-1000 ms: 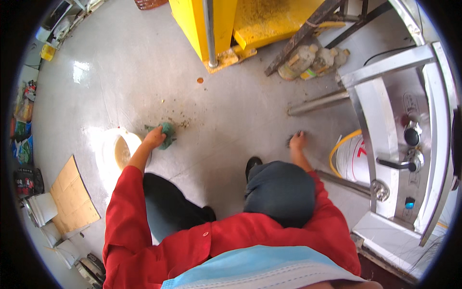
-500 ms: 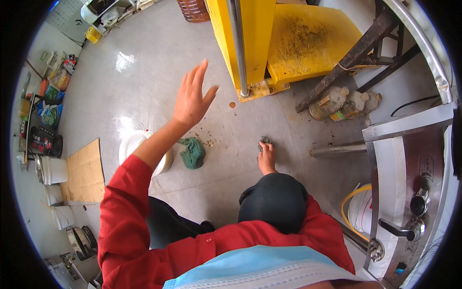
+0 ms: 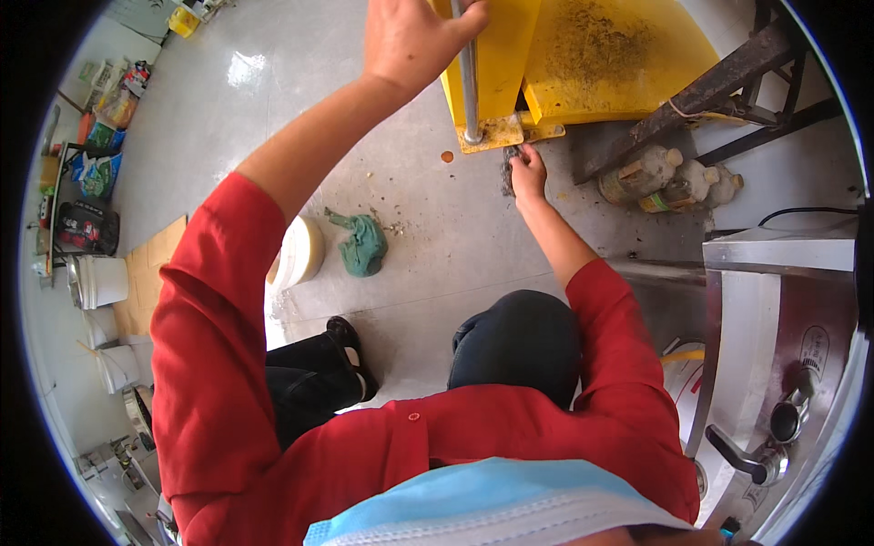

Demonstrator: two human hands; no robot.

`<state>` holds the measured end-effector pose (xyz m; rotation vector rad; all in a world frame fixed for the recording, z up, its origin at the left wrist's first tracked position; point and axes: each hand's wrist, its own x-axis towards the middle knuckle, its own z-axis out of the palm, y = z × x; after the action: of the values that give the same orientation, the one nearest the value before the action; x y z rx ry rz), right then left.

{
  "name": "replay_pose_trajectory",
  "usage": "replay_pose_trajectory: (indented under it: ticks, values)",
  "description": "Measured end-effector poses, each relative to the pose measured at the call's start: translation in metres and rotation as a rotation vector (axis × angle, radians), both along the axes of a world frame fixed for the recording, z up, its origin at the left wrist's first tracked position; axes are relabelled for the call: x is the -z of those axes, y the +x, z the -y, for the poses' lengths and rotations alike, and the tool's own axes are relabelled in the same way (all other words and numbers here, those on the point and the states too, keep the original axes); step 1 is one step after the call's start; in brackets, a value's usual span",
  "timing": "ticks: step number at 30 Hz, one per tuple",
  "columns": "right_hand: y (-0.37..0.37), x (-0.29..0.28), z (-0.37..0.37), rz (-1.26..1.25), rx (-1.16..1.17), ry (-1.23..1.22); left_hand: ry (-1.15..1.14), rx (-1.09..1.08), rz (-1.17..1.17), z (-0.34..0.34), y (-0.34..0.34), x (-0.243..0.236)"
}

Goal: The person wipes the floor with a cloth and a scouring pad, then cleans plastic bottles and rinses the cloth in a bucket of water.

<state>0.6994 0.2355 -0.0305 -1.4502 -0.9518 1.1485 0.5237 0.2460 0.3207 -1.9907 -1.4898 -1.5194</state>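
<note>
My left hand [image 3: 414, 41] is up at the top edge, closed on the upright metal rod [image 3: 470, 86] of a yellow machine [image 3: 492, 64]; its fingertips are partly cut off. Lower and to the right, my right hand [image 3: 530, 173] pinches a dark grey steel wool scrubber [image 3: 507, 175]. The scrubber is at the front edge of the machine's yellow foot plate [image 3: 496, 136], close to the floor. A crumpled green cloth [image 3: 362, 246] lies on the floor to the left of my right hand, with crumbs of dirt around it.
A white bucket [image 3: 299, 255] stands under my left arm, beside the cloth. Dirty plastic bottles [image 3: 642, 177] lie by a rusty slanted metal leg [image 3: 692, 91]. A steel appliance [image 3: 774, 318] with a handle stands at the right. Buckets [image 3: 100, 280] and cardboard [image 3: 150, 273] line the left wall.
My left hand has moved up and right from open air to the rod. My right hand has carried the scrubber forward from the floor to the machine's foot plate.
</note>
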Motion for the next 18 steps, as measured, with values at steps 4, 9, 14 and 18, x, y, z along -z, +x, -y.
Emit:
replay_pose_trajectory:
  ticks: [4,9,14,18]
  values:
    - [0.009,-0.021,-0.008,0.077,-0.167,-0.09,0.16,-0.06,-0.046,-0.018,0.011,0.01]
    - [0.003,-0.075,0.022,0.18,-0.441,-0.163,0.006,-0.124,-0.03,-0.026,0.012,0.005]
    - [0.024,-0.107,0.048,0.17,-0.428,-0.126,0.07,-0.119,-0.085,-0.032,0.007,0.01]
    - [0.054,-0.12,0.052,0.278,-0.36,-0.065,0.111,-0.035,-0.082,-0.039,0.0,0.009]
